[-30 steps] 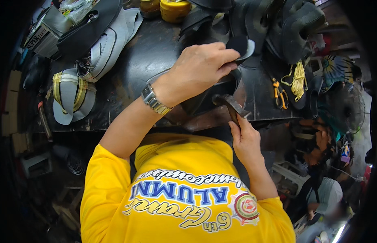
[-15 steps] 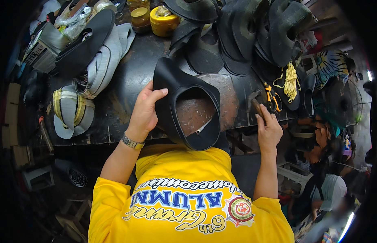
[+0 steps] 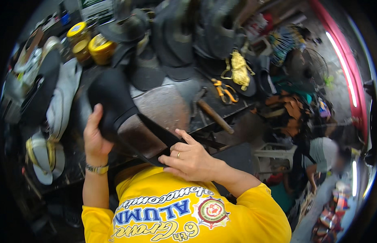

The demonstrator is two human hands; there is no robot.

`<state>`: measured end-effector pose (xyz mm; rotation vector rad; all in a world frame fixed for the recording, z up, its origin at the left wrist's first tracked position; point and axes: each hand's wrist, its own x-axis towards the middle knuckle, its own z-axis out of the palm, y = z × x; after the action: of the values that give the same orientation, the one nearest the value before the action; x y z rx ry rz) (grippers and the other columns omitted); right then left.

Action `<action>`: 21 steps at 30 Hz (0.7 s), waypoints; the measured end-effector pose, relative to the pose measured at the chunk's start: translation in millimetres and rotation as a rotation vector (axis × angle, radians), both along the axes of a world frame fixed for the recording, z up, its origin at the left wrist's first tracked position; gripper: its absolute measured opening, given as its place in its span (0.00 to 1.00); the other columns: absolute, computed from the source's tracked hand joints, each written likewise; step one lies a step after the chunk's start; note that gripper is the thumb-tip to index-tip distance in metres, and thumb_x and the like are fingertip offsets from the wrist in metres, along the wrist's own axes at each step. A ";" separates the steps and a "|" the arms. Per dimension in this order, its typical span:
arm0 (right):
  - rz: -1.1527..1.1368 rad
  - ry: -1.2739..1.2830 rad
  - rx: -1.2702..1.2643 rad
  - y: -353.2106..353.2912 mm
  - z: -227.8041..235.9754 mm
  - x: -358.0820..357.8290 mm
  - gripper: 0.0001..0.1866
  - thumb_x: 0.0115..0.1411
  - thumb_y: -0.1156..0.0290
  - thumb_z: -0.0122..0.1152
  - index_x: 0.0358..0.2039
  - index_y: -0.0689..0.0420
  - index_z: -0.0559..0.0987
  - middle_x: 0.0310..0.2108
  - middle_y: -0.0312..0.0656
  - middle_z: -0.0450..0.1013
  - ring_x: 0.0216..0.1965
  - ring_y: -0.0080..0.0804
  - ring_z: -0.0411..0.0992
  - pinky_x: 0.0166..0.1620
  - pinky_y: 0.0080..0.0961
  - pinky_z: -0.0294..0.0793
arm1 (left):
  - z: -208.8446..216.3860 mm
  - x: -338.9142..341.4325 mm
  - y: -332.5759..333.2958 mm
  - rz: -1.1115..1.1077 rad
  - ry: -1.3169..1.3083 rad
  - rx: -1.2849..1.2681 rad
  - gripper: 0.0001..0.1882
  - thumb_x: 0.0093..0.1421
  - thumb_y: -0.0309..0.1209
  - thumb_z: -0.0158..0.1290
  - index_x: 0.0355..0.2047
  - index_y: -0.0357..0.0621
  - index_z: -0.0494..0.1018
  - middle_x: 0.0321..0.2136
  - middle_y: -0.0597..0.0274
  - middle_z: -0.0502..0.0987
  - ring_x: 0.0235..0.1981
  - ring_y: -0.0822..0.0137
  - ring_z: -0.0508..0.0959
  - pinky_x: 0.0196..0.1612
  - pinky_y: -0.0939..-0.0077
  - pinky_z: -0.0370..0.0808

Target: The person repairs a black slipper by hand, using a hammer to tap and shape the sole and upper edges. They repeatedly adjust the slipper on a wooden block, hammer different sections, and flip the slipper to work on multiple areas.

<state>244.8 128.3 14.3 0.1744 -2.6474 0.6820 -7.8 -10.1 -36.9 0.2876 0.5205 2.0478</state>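
A black shoe upper (image 3: 109,95) with a large opening is held tilted above the near edge of the workbench. My left hand (image 3: 96,135) grips its left side, thumb up along the outer face. At its lower right end, my right hand (image 3: 192,158) has closed on the narrow rim, with the index finger stretched out. Through the opening shows a brown, worn slab (image 3: 168,103) lying on the bench. A hammer (image 3: 215,115) rests to the right of the slab, its wooden handle jutting past the bench edge.
Black shoe pieces (image 3: 172,44) are stacked along the back. Orange-handled cutters (image 3: 225,91) and a yellow cord bundle (image 3: 239,71) lie right. Yellow-lidded jars (image 3: 101,48), grey pieces (image 3: 65,97) and a yellow-taped grey piece (image 3: 44,156) sit left. Another person (image 3: 324,156) is at far right.
My right hand has let go of the hammer handle and come left onto the upper's rim. The upper has turned and tilted in my left hand. The whole view has swung to the right.
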 end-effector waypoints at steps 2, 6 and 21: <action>-0.114 -0.034 0.048 22.7 16.7 18.4 0.14 0.56 0.68 0.72 0.43 0.54 0.82 0.24 0.36 0.74 0.32 0.34 0.77 0.56 0.53 0.76 | 7.9 2.3 3.9 -0.009 0.174 0.165 0.25 0.75 0.40 0.47 0.66 0.40 0.67 0.63 0.52 0.73 0.65 0.57 0.72 0.69 0.55 0.67; -0.437 0.177 0.099 87.6 61.8 58.8 0.12 0.55 0.81 0.68 0.41 0.56 0.83 0.29 0.41 0.79 0.30 0.40 0.78 0.39 0.37 0.78 | 19.8 2.1 15.3 -0.090 0.570 0.149 0.34 0.70 0.47 0.52 0.70 0.40 0.63 0.64 0.50 0.72 0.55 0.65 0.76 0.60 0.69 0.70; -1.054 -0.170 0.085 318.1 -35.1 187.4 0.13 0.65 0.65 0.63 0.43 0.62 0.83 0.46 0.50 0.74 0.49 0.49 0.73 0.52 0.39 0.72 | -2.6 42.4 -9.1 -0.064 1.234 -0.467 0.13 0.60 0.22 0.62 0.46 0.40 0.82 0.41 0.60 0.81 0.35 0.72 0.79 0.41 0.80 0.76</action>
<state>432.2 446.5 -20.8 -1.2030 -2.4174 0.2114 34.6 -19.3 -39.5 1.2591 1.6501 1.4146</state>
